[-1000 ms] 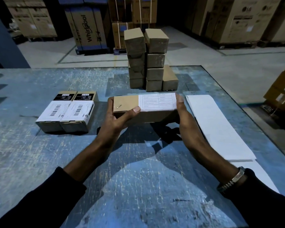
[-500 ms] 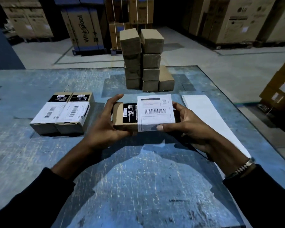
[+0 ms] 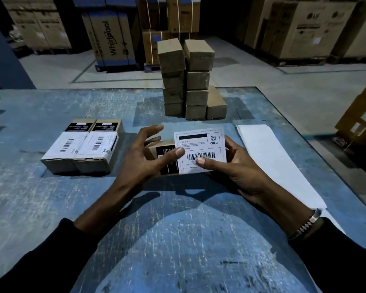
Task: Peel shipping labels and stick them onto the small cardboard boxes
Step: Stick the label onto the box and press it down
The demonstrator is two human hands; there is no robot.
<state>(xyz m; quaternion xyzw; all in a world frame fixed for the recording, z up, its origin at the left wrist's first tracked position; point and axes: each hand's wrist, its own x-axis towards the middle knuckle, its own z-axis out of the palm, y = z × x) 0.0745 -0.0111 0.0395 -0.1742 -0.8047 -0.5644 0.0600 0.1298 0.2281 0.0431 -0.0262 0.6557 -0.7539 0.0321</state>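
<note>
Between my hands at the table's middle is a small cardboard box (image 3: 155, 147) with a black printed panel. A white shipping label (image 3: 201, 142) with a barcode lies across its top and right part. My right hand (image 3: 238, 169) grips the box's right end, its thumb pressed on the label below the barcode. My left hand (image 3: 141, 163) is at the box's left end with its fingers spread and lifted, and only its thumb tip presses the label's left edge. To the left lie two labelled boxes (image 3: 80, 151), side by side.
A stack of several plain brown boxes (image 3: 186, 81) stands at the table's far middle. A long white strip of label backing (image 3: 270, 161) lies to the right, running toward the near right edge. The blue worn table (image 3: 178, 240) ends at the right. Large cartons stand on the floor beyond.
The box has been tipped so that its labelled face points up at me. My left hand has let go of the box, spread its fingers and brought its thumb onto the label.
</note>
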